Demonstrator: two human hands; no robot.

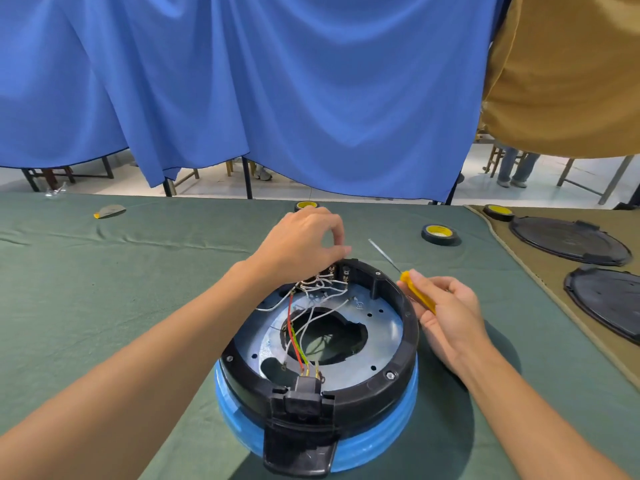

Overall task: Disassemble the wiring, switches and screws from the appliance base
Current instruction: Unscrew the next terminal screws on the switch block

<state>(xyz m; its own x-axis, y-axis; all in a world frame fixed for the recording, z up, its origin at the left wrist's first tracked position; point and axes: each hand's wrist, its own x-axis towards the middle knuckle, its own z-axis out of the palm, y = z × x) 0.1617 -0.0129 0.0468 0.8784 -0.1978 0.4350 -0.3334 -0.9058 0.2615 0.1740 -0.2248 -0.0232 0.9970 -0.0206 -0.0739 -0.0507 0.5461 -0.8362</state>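
Green cloth, left hand half-hiding switches

appliance base 1 | screwdriver 1 | tape rolls 3 | black covers 2

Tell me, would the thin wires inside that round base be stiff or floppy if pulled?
Probably floppy: the white wires sag in loose curves across the appliance base. The red wire runs straighter, so maybe slightly stiffer. Their ends look fixed at terminals, so they would likely resist before coming free.
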